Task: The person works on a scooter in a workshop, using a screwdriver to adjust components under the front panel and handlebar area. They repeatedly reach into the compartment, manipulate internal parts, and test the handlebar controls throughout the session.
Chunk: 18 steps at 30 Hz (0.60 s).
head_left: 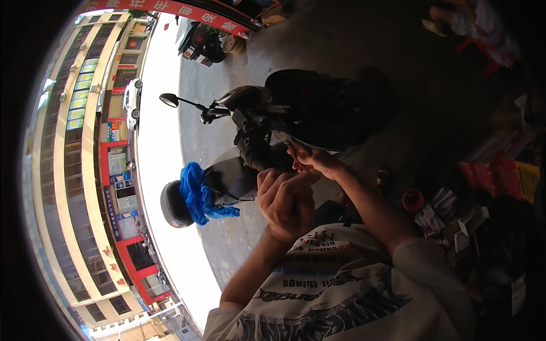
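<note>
My left hand (286,204) is curled closed in front of my chest, close to the dark motorbike (250,145). Whatever its fingers may hold is hidden. Farther out and to the right, my right hand (311,159) has its fingertips pinched together at the bike's shadowed side. Something small and dark seems to show at those fingertips, too dim to name. A round mirror (169,100) on a stalk sticks out from the bike to the left. Crumpled blue plastic (195,193) hangs by a rounded dark part (174,204) left of my left hand.
Red boxes (500,170), a red round container (413,199) and loose packages (455,227) crowd the shaded right side. Another parked scooter (202,45) stands at the upper left, under a red banner (182,11). A white car (132,102) and a building (79,170) lie beyond the sunlit street.
</note>
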Each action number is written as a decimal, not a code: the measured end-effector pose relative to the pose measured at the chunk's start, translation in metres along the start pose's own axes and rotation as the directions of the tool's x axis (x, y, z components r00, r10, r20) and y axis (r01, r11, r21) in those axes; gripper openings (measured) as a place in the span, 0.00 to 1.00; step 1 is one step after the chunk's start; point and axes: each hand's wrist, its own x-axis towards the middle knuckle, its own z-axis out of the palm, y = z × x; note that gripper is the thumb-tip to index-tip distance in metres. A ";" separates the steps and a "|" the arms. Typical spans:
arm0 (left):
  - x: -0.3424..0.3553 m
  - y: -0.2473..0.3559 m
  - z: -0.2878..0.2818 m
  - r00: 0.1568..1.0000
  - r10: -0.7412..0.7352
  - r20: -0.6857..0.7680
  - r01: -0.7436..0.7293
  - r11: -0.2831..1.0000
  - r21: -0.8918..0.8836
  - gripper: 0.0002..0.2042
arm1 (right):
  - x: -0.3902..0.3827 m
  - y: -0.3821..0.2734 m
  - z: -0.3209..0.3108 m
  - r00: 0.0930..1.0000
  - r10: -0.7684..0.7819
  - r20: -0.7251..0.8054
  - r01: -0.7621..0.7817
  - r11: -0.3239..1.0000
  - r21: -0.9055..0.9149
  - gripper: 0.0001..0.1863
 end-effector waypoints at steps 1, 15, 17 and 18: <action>-0.001 0.000 0.000 1.000 0.000 0.000 0.000 1.000 0.005 0.12 | -0.004 -0.006 0.002 1.000 0.029 -0.003 -0.029 1.000 0.008 0.19; 0.003 -0.001 0.002 0.998 0.052 -0.020 -0.052 0.999 0.011 0.11 | -0.007 0.004 0.017 0.998 -0.002 0.056 -0.012 0.973 0.232 0.13; 0.002 -0.001 0.002 0.998 0.055 -0.028 -0.055 0.998 0.015 0.11 | -0.017 -0.008 0.031 0.998 0.055 0.006 -0.055 0.972 0.229 0.13; 0.002 -0.001 0.003 0.998 0.057 -0.032 -0.057 0.998 0.016 0.10 | -0.020 -0.012 0.033 0.998 0.063 -0.004 -0.061 0.976 0.210 0.13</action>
